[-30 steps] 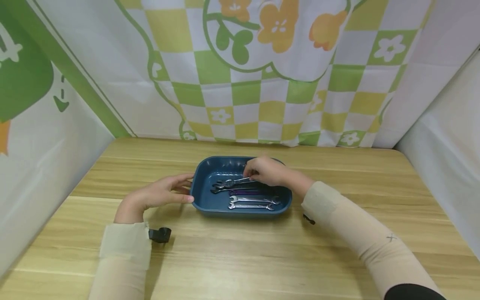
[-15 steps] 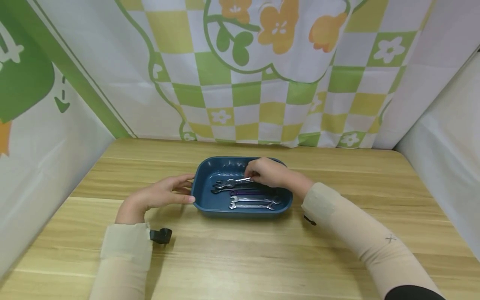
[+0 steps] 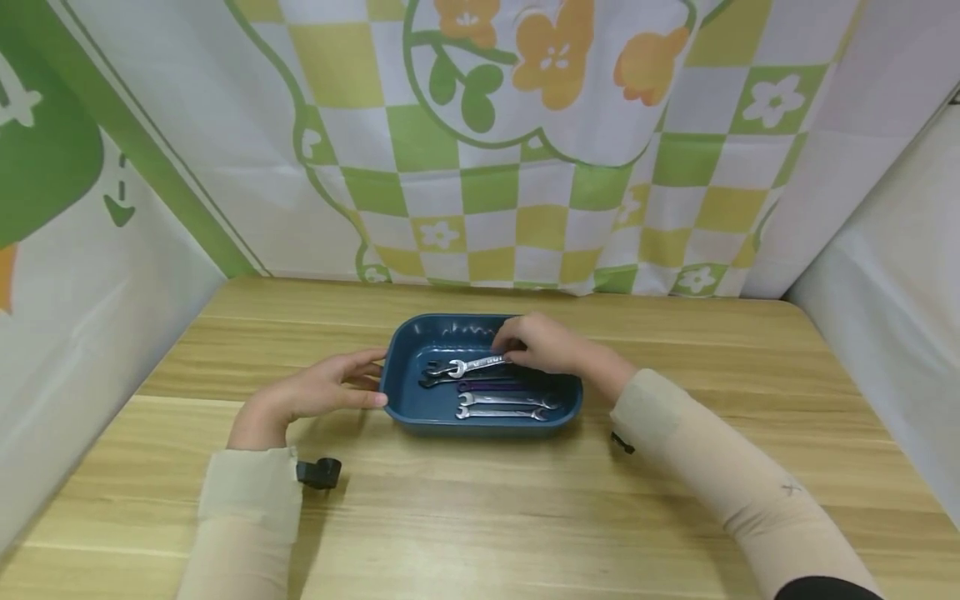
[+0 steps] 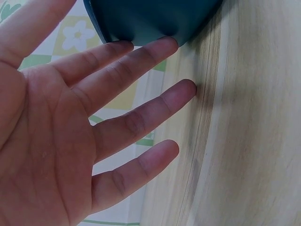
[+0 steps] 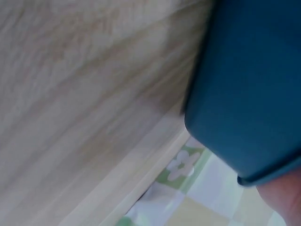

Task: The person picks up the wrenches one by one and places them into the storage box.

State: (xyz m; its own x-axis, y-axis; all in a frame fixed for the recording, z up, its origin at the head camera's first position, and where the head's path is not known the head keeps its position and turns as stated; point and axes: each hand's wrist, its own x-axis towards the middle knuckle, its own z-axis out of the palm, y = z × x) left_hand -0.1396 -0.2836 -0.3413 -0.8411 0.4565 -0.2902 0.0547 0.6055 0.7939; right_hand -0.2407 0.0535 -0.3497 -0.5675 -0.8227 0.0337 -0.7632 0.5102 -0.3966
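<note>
Two cloth walls printed with green and yellow checks and orange flowers (image 3: 555, 50) enclose a light wooden table (image 3: 480, 508). Mid-table sits a dark blue plastic tray (image 3: 411, 400) holding several wrenches. The left hand (image 3: 315, 392) lies open, straight fingers (image 4: 141, 52) touching the tray's left wall. The right hand (image 3: 543, 343) pinches a silver metal wrench (image 3: 468, 365) inside the tray.

A dark blue rectangular plastic tray (image 3: 411, 408) sits mid-bench on the light wooden bench (image 3: 480, 517). Inside lie several steel wrenches (image 3: 501, 406), side by side. The left hand (image 3: 315, 392) touches the tray's left wall; the right hand (image 3: 543, 346) reaches in from the right, on the rearmost silver wrench (image 3: 468, 366).
</note>
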